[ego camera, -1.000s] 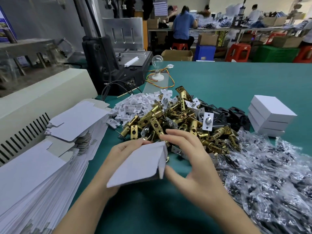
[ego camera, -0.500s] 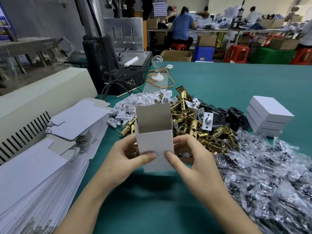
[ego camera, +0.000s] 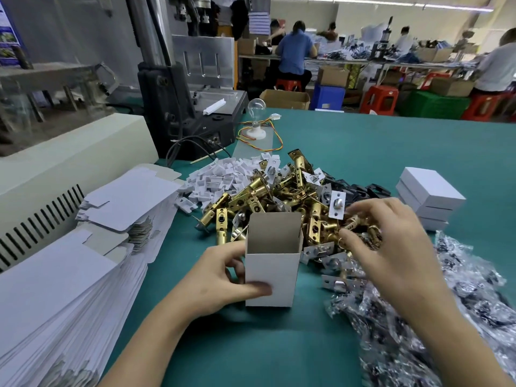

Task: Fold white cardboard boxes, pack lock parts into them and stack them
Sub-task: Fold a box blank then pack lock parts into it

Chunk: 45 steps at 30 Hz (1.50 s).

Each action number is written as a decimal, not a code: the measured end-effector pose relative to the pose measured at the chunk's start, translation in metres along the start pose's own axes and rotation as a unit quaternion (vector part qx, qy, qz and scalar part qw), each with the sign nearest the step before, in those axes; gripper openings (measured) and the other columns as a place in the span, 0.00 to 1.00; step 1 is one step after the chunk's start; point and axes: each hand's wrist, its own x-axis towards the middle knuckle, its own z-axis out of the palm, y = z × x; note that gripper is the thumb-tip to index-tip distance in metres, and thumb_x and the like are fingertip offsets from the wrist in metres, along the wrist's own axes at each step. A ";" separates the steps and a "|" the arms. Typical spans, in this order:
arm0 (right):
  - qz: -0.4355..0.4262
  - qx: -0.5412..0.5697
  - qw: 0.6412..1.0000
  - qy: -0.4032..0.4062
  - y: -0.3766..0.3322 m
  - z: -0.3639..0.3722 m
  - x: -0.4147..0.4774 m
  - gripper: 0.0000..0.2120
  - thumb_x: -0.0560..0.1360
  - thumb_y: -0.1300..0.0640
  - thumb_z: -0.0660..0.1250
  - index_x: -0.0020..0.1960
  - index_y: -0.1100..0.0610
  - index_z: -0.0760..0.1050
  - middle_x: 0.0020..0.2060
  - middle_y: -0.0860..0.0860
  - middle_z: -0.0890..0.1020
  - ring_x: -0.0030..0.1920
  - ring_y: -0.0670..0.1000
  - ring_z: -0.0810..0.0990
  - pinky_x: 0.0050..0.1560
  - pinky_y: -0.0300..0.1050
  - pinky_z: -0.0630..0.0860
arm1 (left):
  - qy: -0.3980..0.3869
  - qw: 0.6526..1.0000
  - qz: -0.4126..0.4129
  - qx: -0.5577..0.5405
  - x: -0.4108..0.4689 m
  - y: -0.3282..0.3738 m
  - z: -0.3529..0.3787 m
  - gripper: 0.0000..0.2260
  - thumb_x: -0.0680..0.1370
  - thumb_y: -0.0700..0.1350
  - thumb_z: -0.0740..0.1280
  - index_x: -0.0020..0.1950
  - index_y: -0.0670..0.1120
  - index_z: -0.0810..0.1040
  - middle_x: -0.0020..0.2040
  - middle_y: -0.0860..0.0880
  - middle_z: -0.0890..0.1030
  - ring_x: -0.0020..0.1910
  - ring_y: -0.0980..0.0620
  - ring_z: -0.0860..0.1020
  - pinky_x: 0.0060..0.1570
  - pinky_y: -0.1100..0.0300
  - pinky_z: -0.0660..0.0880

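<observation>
A folded white cardboard box (ego camera: 275,270) stands upright on the green table, its top open. My left hand (ego camera: 220,280) grips it, thumb across the front face and fingers behind the left side. My right hand (ego camera: 391,247) is over the pile of brass lock latches (ego camera: 279,202), fingers curled down among the parts; whether it holds one is unclear. A stack of three closed white boxes (ego camera: 430,199) sits at the right. Flat box blanks (ego camera: 69,275) lie piled at the left.
White plastic pieces (ego camera: 223,177) and black parts (ego camera: 368,188) lie behind the latches. Crinkled plastic bags (ego camera: 418,317) cover the table's right side. A beige machine (ego camera: 69,169), a press (ego camera: 173,88) and a light bulb (ego camera: 255,118) stand at the back left.
The box went from lying tilted in both hands to standing upright on the table. My right hand let go of it and reached right into the latch pile.
</observation>
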 end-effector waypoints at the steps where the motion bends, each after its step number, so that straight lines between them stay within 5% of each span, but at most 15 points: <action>1: 0.022 -0.051 0.997 -0.050 0.006 -0.008 0.001 0.19 0.74 0.43 0.71 0.62 0.47 0.76 0.55 0.43 0.77 0.58 0.45 0.75 0.61 0.48 0.76 | 0.002 1.000 0.004 0.003 0.000 0.000 -0.001 0.19 0.66 0.58 0.80 0.56 0.62 0.85 0.50 0.53 0.86 0.49 0.37 0.79 0.47 0.45 0.80; 4: 0.043 -0.142 0.976 -0.157 0.014 -0.019 -0.001 0.24 0.72 0.38 0.73 0.65 0.44 0.76 0.59 0.41 0.79 0.60 0.43 0.75 0.65 0.44 0.74 | 0.009 1.000 0.019 0.020 0.001 0.000 -0.001 0.18 0.65 0.60 0.79 0.53 0.65 0.84 0.49 0.55 0.85 0.46 0.41 0.79 0.41 0.55 0.78; 10: -0.027 -0.151 0.985 -0.080 0.008 -0.013 0.008 0.10 0.74 0.47 0.74 0.52 0.51 0.84 0.45 0.44 0.86 0.40 0.43 0.78 0.46 0.39 0.74 | 0.006 1.000 0.012 0.018 0.001 -0.002 0.000 0.18 0.66 0.61 0.79 0.55 0.66 0.84 0.52 0.57 0.86 0.48 0.40 0.80 0.47 0.45 0.80; 16: -0.053 -0.128 0.989 -0.056 0.013 -0.020 0.041 0.10 0.77 0.48 0.72 0.51 0.54 0.84 0.40 0.45 0.84 0.39 0.47 0.78 0.39 0.41 0.72 | 0.011 0.999 0.024 0.019 0.002 -0.005 0.001 0.18 0.67 0.60 0.79 0.55 0.66 0.84 0.51 0.58 0.86 0.47 0.41 0.79 0.43 0.53 0.79; 19: -0.034 -0.025 0.999 0.001 0.010 -0.027 0.053 0.08 0.77 0.51 0.73 0.49 0.55 0.85 0.37 0.44 0.84 0.37 0.43 0.80 0.39 0.41 0.76 | 0.012 0.999 0.036 0.019 0.003 -0.006 0.002 0.17 0.68 0.58 0.79 0.56 0.66 0.84 0.51 0.59 0.85 0.45 0.42 0.79 0.40 0.59 0.76; 22: 0.030 0.143 0.987 0.060 0.004 -0.036 0.061 0.04 0.78 0.53 0.73 0.46 0.52 0.84 0.34 0.46 0.85 0.37 0.43 0.83 0.37 0.33 0.76 | 0.015 0.999 0.035 0.017 0.004 -0.008 0.003 0.18 0.69 0.57 0.79 0.57 0.65 0.83 0.52 0.58 0.85 0.45 0.41 0.79 0.41 0.52 0.79; 25: 0.096 0.352 0.931 0.019 -0.006 -0.041 0.060 0.05 0.79 0.52 0.71 0.46 0.51 0.85 0.39 0.49 0.87 0.40 0.45 0.85 0.40 0.35 0.79 | 0.022 0.999 0.034 0.025 0.006 -0.009 0.004 0.19 0.69 0.58 0.78 0.59 0.65 0.82 0.52 0.58 0.85 0.45 0.41 0.81 0.42 0.52 0.79; 28: 0.097 0.429 0.896 -0.060 -0.016 -0.036 0.050 0.08 0.74 0.48 0.71 0.46 0.52 0.86 0.42 0.52 0.88 0.42 0.47 0.85 0.44 0.38 0.82 | 0.029 0.998 0.038 0.033 0.007 -0.009 0.004 0.19 0.68 0.60 0.78 0.58 0.69 0.82 0.51 0.60 0.85 0.43 0.44 0.81 0.38 0.63 0.76; 35: -0.013 0.262 0.962 -0.073 -0.037 -0.021 0.039 0.04 0.76 0.52 0.72 0.48 0.51 0.84 0.40 0.49 0.87 0.42 0.50 0.86 0.48 0.50 0.83 | 0.035 0.997 0.051 0.044 0.007 -0.009 0.003 0.19 0.69 0.59 0.78 0.58 0.70 0.81 0.51 0.61 0.84 0.41 0.44 0.80 0.38 0.65 0.76; 38: -0.083 0.210 0.972 -0.067 -0.048 -0.024 0.042 0.02 0.76 0.52 0.73 0.47 0.49 0.84 0.36 0.43 0.84 0.35 0.42 0.80 0.37 0.34 0.74 | 0.035 0.997 0.059 0.043 0.007 -0.008 0.003 0.19 0.69 0.60 0.78 0.58 0.71 0.81 0.50 0.62 0.84 0.40 0.45 0.79 0.37 0.67 0.75; 41: -0.132 0.147 0.977 -0.081 -0.061 -0.023 0.047 0.04 0.76 0.52 0.74 0.48 0.52 0.84 0.34 0.41 0.82 0.35 0.38 0.78 0.37 0.29 0.70 | 0.029 0.996 0.070 0.046 0.006 -0.009 0.003 0.20 0.70 0.59 0.79 0.61 0.69 0.81 0.51 0.62 0.84 0.39 0.46 0.77 0.37 0.68 0.73; 45: -0.183 0.021 0.973 -0.137 -0.074 -0.024 0.058 0.09 0.77 0.45 0.71 0.51 0.50 0.83 0.40 0.42 0.83 0.43 0.45 0.81 0.47 0.49 0.79 | 0.025 0.996 0.069 0.045 0.007 -0.008 0.002 0.18 0.69 0.61 0.79 0.58 0.68 0.82 0.51 0.62 0.84 0.41 0.46 0.78 0.37 0.68 0.74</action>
